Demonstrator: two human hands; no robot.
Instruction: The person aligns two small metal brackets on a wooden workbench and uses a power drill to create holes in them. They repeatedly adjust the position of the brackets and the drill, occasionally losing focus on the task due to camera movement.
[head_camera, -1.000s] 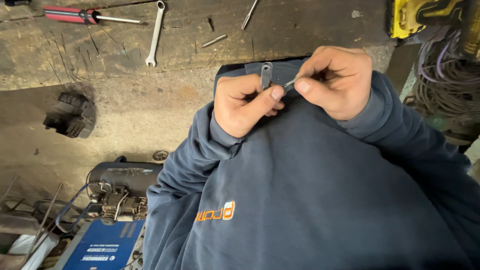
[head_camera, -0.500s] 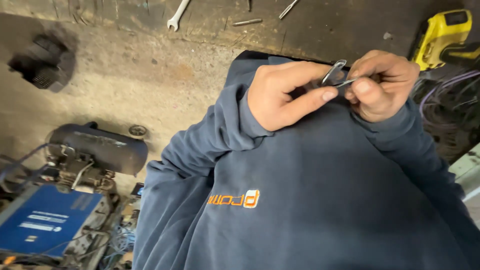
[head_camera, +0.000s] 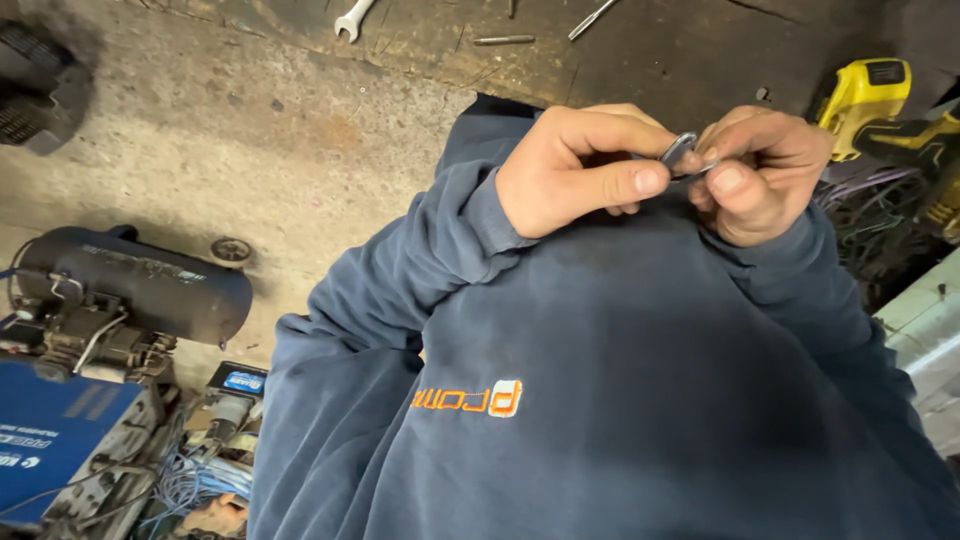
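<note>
While both hands (head_camera: 590, 170) pinch it, the metal strip (head_camera: 679, 152) slants up-right.

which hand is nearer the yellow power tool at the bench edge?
Right. The right hand sits just left of the yellow power tool, pinching a small metal piece. The left hand holds the same piece from the far side, farther away.

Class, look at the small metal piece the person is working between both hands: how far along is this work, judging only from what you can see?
Done: the small metal piece is off the bench and up at chest height. In hand: the left hand and right hand both pinch it, with a thin metal part between the fingertips. Left: whether the parts are joined cannot be told; the wrench and yellow power tool lie untouched on the bench.
</note>
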